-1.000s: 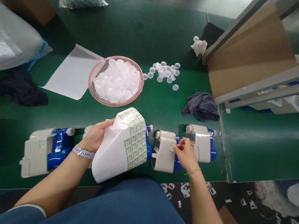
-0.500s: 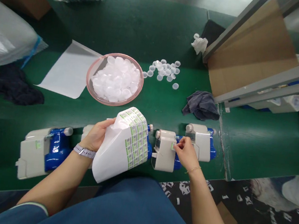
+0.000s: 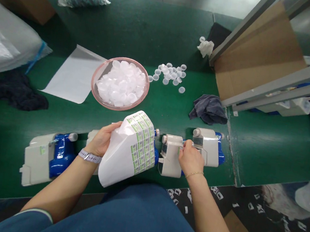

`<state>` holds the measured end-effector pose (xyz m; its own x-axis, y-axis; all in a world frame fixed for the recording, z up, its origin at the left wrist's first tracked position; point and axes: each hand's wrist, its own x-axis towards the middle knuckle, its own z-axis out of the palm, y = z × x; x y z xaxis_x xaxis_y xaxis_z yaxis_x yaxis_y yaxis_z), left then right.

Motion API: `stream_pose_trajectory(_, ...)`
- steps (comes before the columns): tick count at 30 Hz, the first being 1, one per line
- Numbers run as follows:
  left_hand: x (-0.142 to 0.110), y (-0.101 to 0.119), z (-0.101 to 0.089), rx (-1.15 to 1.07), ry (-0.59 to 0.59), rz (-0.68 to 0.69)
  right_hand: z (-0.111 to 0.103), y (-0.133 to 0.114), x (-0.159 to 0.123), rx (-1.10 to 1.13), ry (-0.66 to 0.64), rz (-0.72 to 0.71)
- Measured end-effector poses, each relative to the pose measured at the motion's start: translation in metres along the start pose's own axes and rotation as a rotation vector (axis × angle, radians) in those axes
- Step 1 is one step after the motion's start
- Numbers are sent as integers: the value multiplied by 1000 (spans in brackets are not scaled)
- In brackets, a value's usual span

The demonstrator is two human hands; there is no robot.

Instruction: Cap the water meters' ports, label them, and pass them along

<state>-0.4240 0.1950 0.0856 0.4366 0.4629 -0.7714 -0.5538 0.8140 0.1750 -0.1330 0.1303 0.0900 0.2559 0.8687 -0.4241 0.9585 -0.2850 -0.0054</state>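
My left hand (image 3: 101,139) holds a curled white sheet of green stickers (image 3: 132,147) above the green belt (image 3: 159,33). My right hand (image 3: 190,160) presses its fingertips on the right side of a white and blue device (image 3: 169,159) at the belt's near edge; a small sticker sits under the fingers. Another such device (image 3: 208,145) lies just right of it, partly behind my hand. A third one (image 3: 44,157) lies at the left, and one more is mostly hidden under the sheet.
A pink bowl (image 3: 99,73) of white caps stands behind the sheet, with loose caps (image 3: 170,72) to its right. A grey cloth (image 3: 209,109), a blank white sheet (image 3: 73,76), a dark cloth (image 3: 16,93), plastic bags (image 3: 5,43) and a cardboard panel (image 3: 260,53) ring the belt.
My right hand has slid slightly left and down onto the device's side, covering the sticker. The left hand and sheet have barely moved.
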Motion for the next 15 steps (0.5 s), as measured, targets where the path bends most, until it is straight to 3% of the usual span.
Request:
stream_pose_trajectory(2,-3,-2,-5,-39,-28,56,2,3,-2,-10,31,-12)
stream_pose_trajectory(5,-7,-7,-16,-91,-57,187,7,11,-4,55,235,-78)
stream_pose_trajectory(8,-12,-17,-30,-103,-108,268,14,5,-8,283,415,-295)
stream_pose_trajectory(12,-20,-39,-45,-98,-191,245,28,-34,-23,583,333,-630)
stream_pose_trajectory(15,-28,-66,-44,-34,-176,134,43,-61,-35,557,262,-738)
